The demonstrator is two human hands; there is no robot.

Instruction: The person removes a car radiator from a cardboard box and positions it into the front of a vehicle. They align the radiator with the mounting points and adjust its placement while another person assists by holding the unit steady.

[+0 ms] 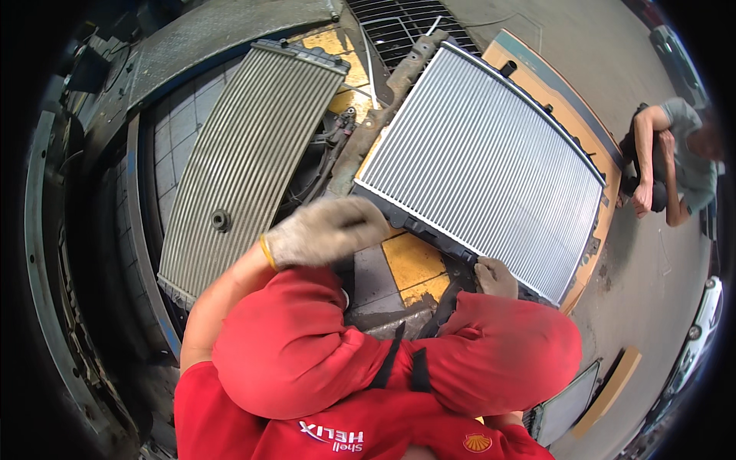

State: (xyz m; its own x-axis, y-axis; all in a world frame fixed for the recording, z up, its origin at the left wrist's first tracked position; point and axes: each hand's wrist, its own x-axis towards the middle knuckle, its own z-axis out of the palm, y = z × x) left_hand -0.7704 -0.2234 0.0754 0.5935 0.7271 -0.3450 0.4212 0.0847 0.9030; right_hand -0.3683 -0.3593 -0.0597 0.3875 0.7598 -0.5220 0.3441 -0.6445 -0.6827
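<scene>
A silver radiator (483, 172) with black plastic edges lies tilted at the centre right. My right hand (498, 279), in a pale work glove, is closed on its near black edge; part of the fingers is hidden there. Close to the radiator's near left corner is my left hand (326, 230), in a soiled glove with a yellow cuff. Its fingers are blurred but look apart, with nothing visible in them. Left of it lies a second, duller radiator (245, 161), with a small dark round part (221, 221) on its fins.
Cardboard (529, 65) lies under the silver radiator's far side. A rusty metal bar (399, 80) and dark hoses (326, 157) run between the radiators. At the right another person (663, 157) crouches. Yellow tiles (414, 264) show below, and a wooden strip (609, 391) lies lower right.
</scene>
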